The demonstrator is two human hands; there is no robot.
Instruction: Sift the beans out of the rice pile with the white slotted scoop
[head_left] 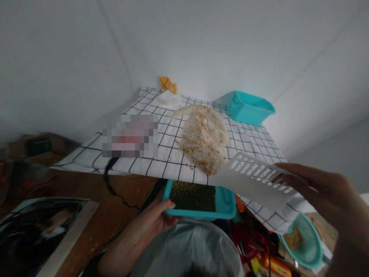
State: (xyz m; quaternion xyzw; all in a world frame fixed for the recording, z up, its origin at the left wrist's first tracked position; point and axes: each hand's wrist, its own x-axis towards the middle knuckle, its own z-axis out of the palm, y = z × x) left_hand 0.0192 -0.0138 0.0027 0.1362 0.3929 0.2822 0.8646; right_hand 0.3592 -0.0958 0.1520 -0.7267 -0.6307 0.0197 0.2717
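My left hand (154, 217) grips the left end of a turquoise tray (227, 202), thumb over its rim. Dark green beans (194, 198) fill most of that tray, with yellowish beans along their far left side. It sits just below the table's front edge. My right hand (319, 188) is closed on the right end of a white slotted plastic board (245, 179), tilted above the front right of the table. Near the board's left tip lies a heap of pale grains mixed with yellow beans (204, 138).
A checked cloth (167, 140) covers the table. On it stand a turquoise bin (249, 109), a white crumpled item (167, 99), a yellow cloth (168, 84) and a blurred-out object (129, 136) with a dark cord. A turquoise basket (305, 242) sits low on the right.
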